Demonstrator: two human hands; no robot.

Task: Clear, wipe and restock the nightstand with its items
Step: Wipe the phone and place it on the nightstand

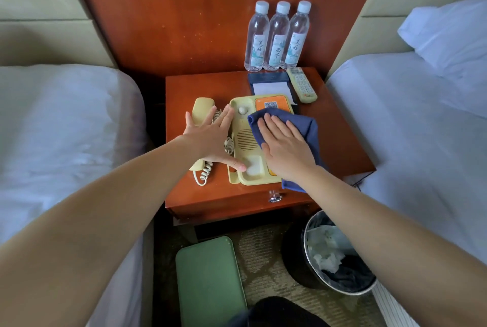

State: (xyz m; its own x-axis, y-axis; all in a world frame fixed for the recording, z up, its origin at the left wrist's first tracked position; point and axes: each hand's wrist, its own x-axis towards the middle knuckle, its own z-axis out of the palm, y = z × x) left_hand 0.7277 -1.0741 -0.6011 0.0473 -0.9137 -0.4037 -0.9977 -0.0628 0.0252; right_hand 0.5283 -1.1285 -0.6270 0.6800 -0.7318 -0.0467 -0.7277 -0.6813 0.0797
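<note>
Item under inspection: the pale yellow plastic telephone base (243, 136), standing near the front of the red-brown wooden nightstand (337, 136). My right hand (284, 147) lies flat on the base's right half, fingers straight and together, pressing a dark blue soft cloth (308, 126) against it; nothing is gripped. My left hand (210, 139) is also flat and spread, with the thumb on the base's empty lower cradle and the fingers reaching over the matching yellow handset (201, 110), which lies off-hook just left of the base. Handling, in my judgement: the base is a light, stiff, hollow shell, likely to skid on the polished top under a wiping push, so a steadying palm is warranted. To lift it, I would take it by both long sides. The cream coiled cord (204, 172) tethers handset to base, so both must move together or the handset will drag. The cloth is limp and conforms well, so it is best worked under a flat palm. Appearance: yellowed casing, slotted speaker grille, a round knob, and an orange label with a square code at the top. Behind the base are a white notepad in a dark blue holder (271, 88), a cream remote control (301, 85), and three clear water bottles with white caps (278, 36).
</note>
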